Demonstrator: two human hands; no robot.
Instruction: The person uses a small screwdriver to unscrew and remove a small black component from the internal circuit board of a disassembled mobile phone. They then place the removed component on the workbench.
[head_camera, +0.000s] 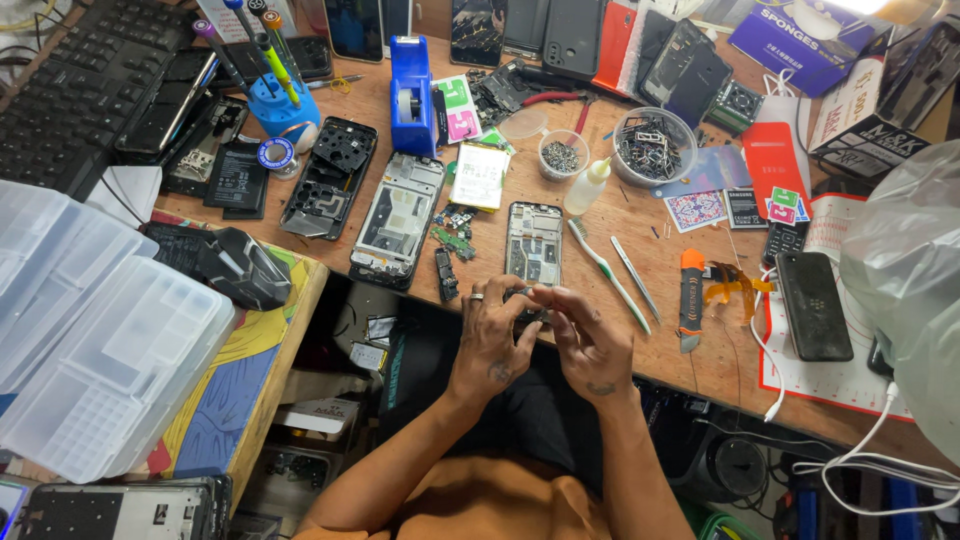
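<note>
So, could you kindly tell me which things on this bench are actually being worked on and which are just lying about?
In hand:
- left hand and right hand, fingertips meeting on a small part, too small to identify
- opened phone just beyond them

Lying about:
- toothbrush
- tweezers
- orange utility knife
- blue tape dispenser
- keyboard

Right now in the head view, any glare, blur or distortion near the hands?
Head view: wide-angle bend curves the black keyboard and clear plastic organiser trays at the edges; blown-out glare at the top right above the purple cardboard box; left hand, right hand and the opened phone frame are evenly lit and sharp, shadows soft.
</note>
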